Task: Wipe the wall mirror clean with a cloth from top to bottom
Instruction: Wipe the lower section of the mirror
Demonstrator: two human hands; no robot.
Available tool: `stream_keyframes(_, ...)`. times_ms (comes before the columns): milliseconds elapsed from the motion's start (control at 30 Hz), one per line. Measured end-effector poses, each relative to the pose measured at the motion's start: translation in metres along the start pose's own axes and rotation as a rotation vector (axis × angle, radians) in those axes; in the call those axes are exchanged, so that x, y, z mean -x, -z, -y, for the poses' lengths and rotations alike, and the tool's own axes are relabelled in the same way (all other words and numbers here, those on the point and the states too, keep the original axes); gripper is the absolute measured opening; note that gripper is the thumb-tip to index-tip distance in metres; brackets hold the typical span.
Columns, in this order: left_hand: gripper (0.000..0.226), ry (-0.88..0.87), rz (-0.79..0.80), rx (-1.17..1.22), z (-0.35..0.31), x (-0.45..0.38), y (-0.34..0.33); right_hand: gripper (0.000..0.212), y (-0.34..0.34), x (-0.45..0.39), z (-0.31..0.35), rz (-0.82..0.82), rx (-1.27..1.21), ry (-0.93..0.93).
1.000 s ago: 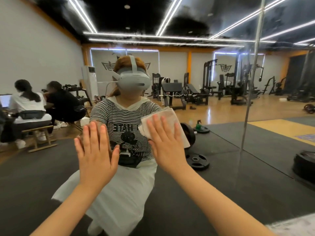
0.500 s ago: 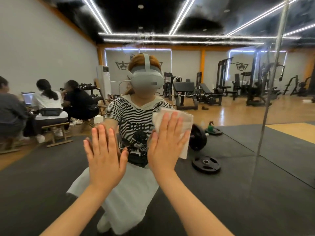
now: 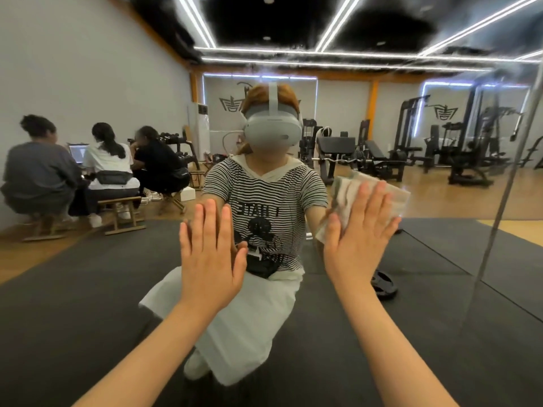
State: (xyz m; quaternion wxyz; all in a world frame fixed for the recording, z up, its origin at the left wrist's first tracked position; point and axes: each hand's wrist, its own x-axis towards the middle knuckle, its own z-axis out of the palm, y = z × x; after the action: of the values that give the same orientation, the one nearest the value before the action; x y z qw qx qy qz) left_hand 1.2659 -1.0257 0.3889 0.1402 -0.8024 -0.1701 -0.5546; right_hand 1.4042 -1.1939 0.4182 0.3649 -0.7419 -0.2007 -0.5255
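While my right hand (image 3: 360, 239) presses the cloth (image 3: 346, 195) flat against the wall mirror (image 3: 88, 54), fingers (image 3: 379, 207) straight and spread, my left hand (image 3: 210, 254) rests bare on the glass, fingers straight. That bare palm could smear prints, and the unpinched cloth could slip down.

My right hand (image 3: 357, 239) presses a pale cloth (image 3: 346, 192) flat against the wall mirror (image 3: 88, 304), fingers straight and spread. My left hand (image 3: 210, 257) rests open on the glass beside it. The mirror reflects gym machines (image 3: 440, 142), a weight plate (image 3: 383, 284) and seated people (image 3: 108, 163).
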Motion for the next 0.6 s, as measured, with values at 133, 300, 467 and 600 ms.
stream_keyframes(133, 0.073, 0.005, -0.005, -0.019, -0.003, 0.000, -0.005, 0.063, -0.012, 0.007, 0.041, -0.015, -0.022, -0.001)
stream_keyframes(300, 0.077, -0.039, -0.019, -0.030, 0.000, 0.002, -0.010, 0.061, -0.021, 0.023, 0.057, 0.055, 0.056, 0.358)
stream_keyframes(467, 0.079, -0.077, 0.019, -0.043, 0.013, 0.003, -0.007, 0.056, -0.009, 0.008, 0.016, 0.023, 0.064, 0.365)
stream_keyframes(600, 0.077, -0.062, 0.018, -0.031, 0.009, 0.003, -0.005, 0.056, -0.014, 0.012, 0.028, -0.089, -0.033, 0.057)
